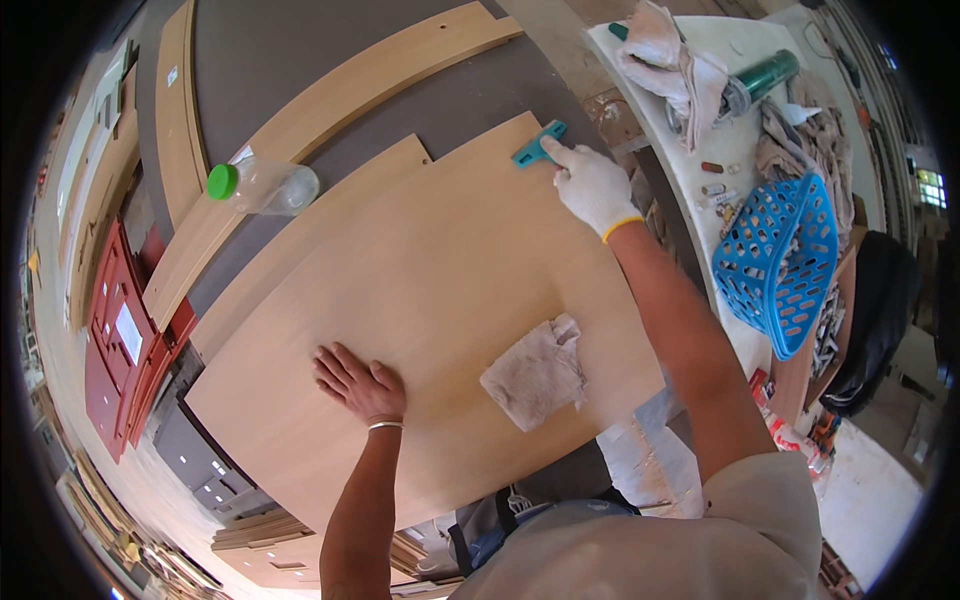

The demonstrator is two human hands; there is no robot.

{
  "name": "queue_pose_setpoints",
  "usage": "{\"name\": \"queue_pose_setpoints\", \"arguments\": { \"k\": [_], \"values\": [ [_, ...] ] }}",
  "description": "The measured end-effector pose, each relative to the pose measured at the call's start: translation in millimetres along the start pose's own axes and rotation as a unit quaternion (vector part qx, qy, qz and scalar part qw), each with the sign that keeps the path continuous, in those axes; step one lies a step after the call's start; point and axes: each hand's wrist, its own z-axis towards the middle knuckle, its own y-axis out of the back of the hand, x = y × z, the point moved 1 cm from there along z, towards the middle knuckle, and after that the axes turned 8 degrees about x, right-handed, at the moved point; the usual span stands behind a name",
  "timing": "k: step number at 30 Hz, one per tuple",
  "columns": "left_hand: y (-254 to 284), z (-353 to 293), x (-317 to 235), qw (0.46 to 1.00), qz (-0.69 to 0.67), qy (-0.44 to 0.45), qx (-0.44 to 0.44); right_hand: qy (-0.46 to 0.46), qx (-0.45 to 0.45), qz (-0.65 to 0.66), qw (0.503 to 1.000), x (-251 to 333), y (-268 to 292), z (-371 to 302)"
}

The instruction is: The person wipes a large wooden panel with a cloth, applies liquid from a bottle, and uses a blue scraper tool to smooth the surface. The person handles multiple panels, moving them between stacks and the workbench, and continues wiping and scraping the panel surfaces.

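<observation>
- The wooden panel (430, 290), pale and flat-faced, lies beneath both hands: its near-left part is under the left hand (360, 383), and its far-right corner is by the right hand (597, 187).
- The left hand is bare, with a band at the wrist; its palm is down on the panel and its fingers are a little apart, holding nothing.
- The right hand wears a white glove with a yellow cuff and grips a small teal hand tool (535, 146), the index finger reaching along it. The tool sits at the panel's far edge, just beyond the gloved fingers; its working side is too small to make out.
- The step in hand seems to be working the tool along that far edge while the left palm steadies the panel. The next move, I judge, calls for an even pull with the tool held true to the edge and firm weight on the left palm.
- A crumpled cloth (538, 375) rests on the panel, to the right of the left hand and nearer the body than the right hand.
- Beyond the left hand, a clear bottle with a green cap (265, 187) lies on its side by a long plank (330, 95), which rests on a dark grey surface (480, 100).
- To the right of the right hand, a blue perforated basket (775, 265) stands tilted on a white table (685, 180), with rags and a green cylinder (768, 75) farther off.
</observation>
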Motion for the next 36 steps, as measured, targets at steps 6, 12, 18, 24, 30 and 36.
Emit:
{"name": "queue_pose_setpoints", "arguments": {
  "k": [6, 12, 18, 24, 30, 36],
  "values": [
    [2.3, 0.7, 0.5, 1.000, -0.014, -0.001, 0.007, 0.049, 0.054, -0.018, 0.997, -8.6, 25.2, 37.9],
    [5.9, 2.0, 0.0, 0.999, -0.029, -0.005, 0.014, 0.089, 0.071, 0.008, 0.993, -17.7, 36.2, 45.5],
    [9.4, 1.8, -2.8, 0.999, -0.040, 0.002, 0.019, 0.113, 0.082, 0.039, 0.989, -25.4, 34.6, 49.3],
    [7.2, 1.8, -1.8, 0.999, -0.033, -0.005, 0.004, 0.163, 0.060, -0.031, 0.984, -27.6, 35.1, 55.1],
    [5.6, 1.7, -3.2, 1.000, -0.022, -0.009, -0.006, 0.175, 0.039, -0.024, 0.984, -27.0, 32.4, 54.5],
    [6.3, 1.4, -3.5, 1.000, -0.017, -0.014, -0.013, 0.204, 0.025, -0.007, 0.979, -14.4, 24.6, 46.6]
  ]
}}
